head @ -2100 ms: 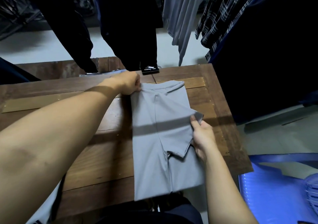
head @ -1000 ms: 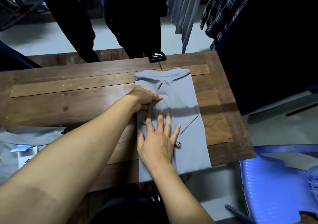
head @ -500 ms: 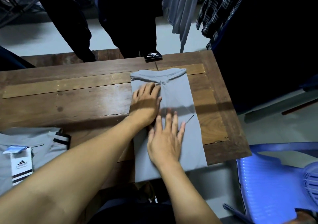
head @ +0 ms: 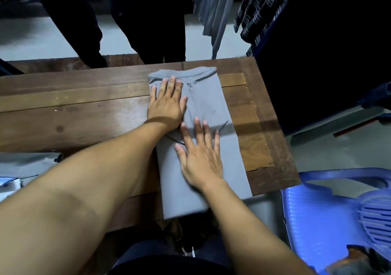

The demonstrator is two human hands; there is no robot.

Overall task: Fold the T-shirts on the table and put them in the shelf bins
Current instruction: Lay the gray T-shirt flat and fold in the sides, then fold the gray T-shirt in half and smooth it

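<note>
Grey T-shirt [head: 208, 107] folded into narrow strip on desk [head: 69, 114], left hand [head: 166, 103] flat near collar, right hand [head: 200, 154] flat mid-strip, both palms open, hem overhanging near edge

Both hands — left [head: 166, 105], right [head: 200, 158] — pressed flat on grey T-shirt [head: 208, 105].
</note>
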